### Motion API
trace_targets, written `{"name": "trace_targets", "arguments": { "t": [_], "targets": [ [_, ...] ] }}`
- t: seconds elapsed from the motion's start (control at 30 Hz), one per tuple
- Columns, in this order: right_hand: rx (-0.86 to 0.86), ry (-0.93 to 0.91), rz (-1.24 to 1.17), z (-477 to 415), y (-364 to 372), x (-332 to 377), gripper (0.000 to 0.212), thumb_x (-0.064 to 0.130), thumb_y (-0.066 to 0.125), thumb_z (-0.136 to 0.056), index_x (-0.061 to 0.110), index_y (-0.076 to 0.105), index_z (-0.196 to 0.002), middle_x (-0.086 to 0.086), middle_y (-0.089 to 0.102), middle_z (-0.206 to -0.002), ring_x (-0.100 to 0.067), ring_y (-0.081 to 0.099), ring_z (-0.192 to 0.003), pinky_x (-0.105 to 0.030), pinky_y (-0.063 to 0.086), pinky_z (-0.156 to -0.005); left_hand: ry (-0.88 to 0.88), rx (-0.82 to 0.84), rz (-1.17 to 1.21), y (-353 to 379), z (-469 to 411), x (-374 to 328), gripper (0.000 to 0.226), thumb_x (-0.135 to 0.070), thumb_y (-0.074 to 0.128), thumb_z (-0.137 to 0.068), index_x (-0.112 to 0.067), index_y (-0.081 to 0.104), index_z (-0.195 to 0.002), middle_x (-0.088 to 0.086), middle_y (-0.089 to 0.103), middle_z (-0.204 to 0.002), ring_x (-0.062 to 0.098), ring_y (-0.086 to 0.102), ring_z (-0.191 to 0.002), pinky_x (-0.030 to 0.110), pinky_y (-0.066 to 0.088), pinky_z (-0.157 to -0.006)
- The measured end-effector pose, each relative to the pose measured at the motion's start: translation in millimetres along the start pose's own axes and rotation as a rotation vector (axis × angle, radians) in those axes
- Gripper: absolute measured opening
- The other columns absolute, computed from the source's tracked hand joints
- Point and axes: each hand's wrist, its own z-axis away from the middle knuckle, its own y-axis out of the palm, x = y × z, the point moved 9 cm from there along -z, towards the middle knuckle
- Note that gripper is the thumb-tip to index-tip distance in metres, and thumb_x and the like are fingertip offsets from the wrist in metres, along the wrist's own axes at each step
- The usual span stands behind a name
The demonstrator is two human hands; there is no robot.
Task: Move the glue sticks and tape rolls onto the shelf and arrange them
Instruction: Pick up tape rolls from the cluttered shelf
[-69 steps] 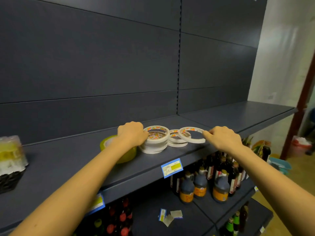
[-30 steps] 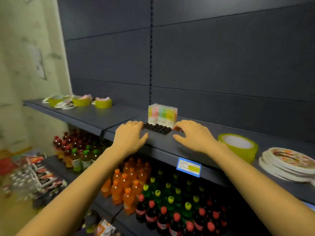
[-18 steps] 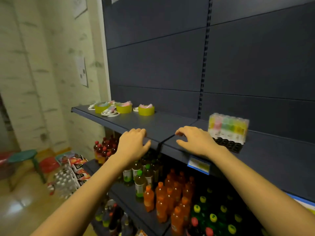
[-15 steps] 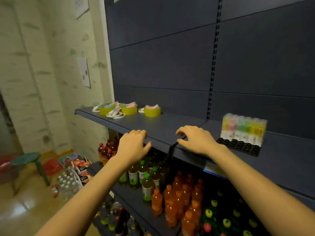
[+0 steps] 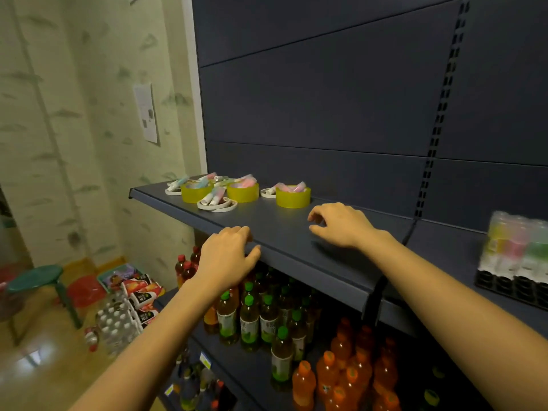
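Both hands have slid further left along the shelf (image 5: 284,229) — the wrapped pack of glue sticks (image 5: 517,250) now sits well off to the right. Fingers loosely curled and holding nothing, the left hand (image 5: 226,256) is at the shelf's front edge and the right hand (image 5: 341,225) hovers near the closest yellow tape roll (image 5: 293,197). Loose glue sticks (image 5: 214,197) lie in and among the tape rolls (image 5: 242,193) at the shelf's left end.

Shelf (image 5: 284,232): dark blue-grey
Tape rolls (image 5: 293,197): yellow
Glue sticks (image 5: 214,196): pastel pink, blue
Wall (image 5: 74,114): pale green, leaf-patterned
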Motion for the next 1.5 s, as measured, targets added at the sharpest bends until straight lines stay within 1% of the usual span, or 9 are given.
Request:
{"name": "trace_targets", "arguments": {
  "t": [0.23, 0.5, 0.63, 0.83, 0.93, 1.0, 1.2, 1.33, 1.5],
  "targets": [
    [-0.019, 0.073, 0.051, -97.0, 14.1, -25.4, 0.028, 0.03, 0.048, -0.092, 0.023, 0.059, -0.116, -0.005, 0.062, -0.118, -0.028, 0.058, -0.105, -0.033, 0.042, -0.077, 0.002, -0.043, 0.011, 20.0, -79.0, 40.6, 0.032, -0.044, 0.046, -0.091, -0.019, 0.058, -0.106, -0.001, 0.062, -0.11, 0.019, 0.056, -0.101, 0.033, 0.046, -0.077],
    [0.077, 0.09, -0.057, -193.6, 44.2, -33.9, 0.05, 0.051, 0.039, -0.094, 0.015, 0.055, -0.125, -0.008, 0.056, -0.127, -0.029, 0.054, -0.112, -0.041, 0.046, -0.088, 0.058, -0.053, 0.01, 47.5, -154.8, 69.7, 0.03, -0.043, 0.048, -0.09, -0.018, 0.058, -0.102, 0.002, 0.064, -0.104, 0.019, 0.058, -0.094, 0.031, 0.045, -0.071],
    [0.114, 0.104, -0.081, -223.4, 65.9, -32.3, 0.048, 0.045, 0.037, -0.097, 0.018, 0.045, -0.136, -0.008, 0.05, -0.136, -0.029, 0.05, -0.119, -0.041, 0.044, -0.091, 0.069, -0.036, 0.009, 62.4, -178.2, 79.7, 0.028, -0.042, 0.048, -0.09, -0.018, 0.057, -0.098, 0.002, 0.064, -0.103, 0.02, 0.058, -0.093, 0.03, 0.043, -0.068],
    [0.124, 0.13, -0.029, -250.0, 77.9, -38.7, 0.034, 0.035, 0.046, -0.095, 0.013, 0.061, -0.116, -0.011, 0.061, -0.117, -0.029, 0.058, -0.102, -0.037, 0.047, -0.078, 0.125, -0.036, 0.081, 75.6, -209.9, 82.6, 0.025, -0.039, 0.048, -0.09, -0.016, 0.057, -0.089, 0.004, 0.063, -0.113, 0.022, 0.06, -0.098, 0.033, 0.049, -0.073],
    [0.037, 0.141, -0.089, -251.0, 62.9, -41.8, 0.026, 0.034, 0.056, -0.09, 0.016, 0.06, -0.109, -0.007, 0.062, -0.111, -0.026, 0.059, -0.098, -0.035, 0.05, -0.077, 0.16, -0.019, 0.099, 85.0, -226.8, 80.7, 0.034, -0.045, 0.042, -0.091, -0.015, 0.059, -0.09, 0.005, 0.064, -0.104, 0.023, 0.059, -0.099, 0.035, 0.049, -0.075],
    [-0.077, 0.162, -0.159, -246.0, 43.1, -48.0, 0.024, 0.032, 0.057, -0.09, 0.017, 0.059, -0.109, -0.006, 0.063, -0.113, -0.026, 0.059, -0.101, -0.04, 0.05, -0.087, 0.199, 0.014, 0.118, 94.9, -241.0, 74.5, 0.037, -0.045, 0.039, -0.094, -0.015, 0.061, -0.093, 0.004, 0.064, -0.099, 0.024, 0.058, -0.096, 0.035, 0.048, -0.076],
    [-0.354, 0.285, -0.301, -204.8, -12.1, -78.5, 0.019, 0.025, 0.062, -0.088, 0.016, 0.063, -0.104, -0.002, 0.067, -0.102, -0.018, 0.062, -0.091, -0.029, 0.048, -0.084, 0.291, 0.209, 0.211, 134.8, -291.2, 42.5, 0.024, -0.034, 0.047, -0.091, -0.017, 0.061, -0.102, 0.005, 0.064, -0.112, 0.028, 0.058, -0.103, 0.036, 0.047, -0.081],
    [-0.413, 0.404, -0.337, -166.9, -22.5, -93.8, 0.012, 0.024, 0.062, -0.088, 0.019, 0.063, -0.098, -0.001, 0.067, -0.098, -0.02, 0.064, -0.094, -0.032, 0.05, -0.086, 0.348, 0.315, 0.239, 163.2, -301.0, 13.4, 0.03, -0.038, 0.047, -0.091, -0.016, 0.063, -0.104, 0.006, 0.064, -0.109, 0.027, 0.057, -0.096, 0.031, 0.039, -0.072],
    [-0.412, 0.505, -0.282, -129.0, -22.7, -98.9, 0.007, 0.029, 0.061, -0.088, 0.026, 0.061, -0.094, 0.004, 0.068, -0.098, -0.018, 0.063, -0.093, -0.039, 0.051, -0.088, 0.336, 0.411, 0.302, 189.7, -307.5, -4.8, 0.038, -0.048, 0.05, -0.087, -0.013, 0.063, -0.086, 0.009, 0.065, -0.098, 0.028, 0.056, -0.087, 0.032, 0.043, -0.073]
  ]
}}
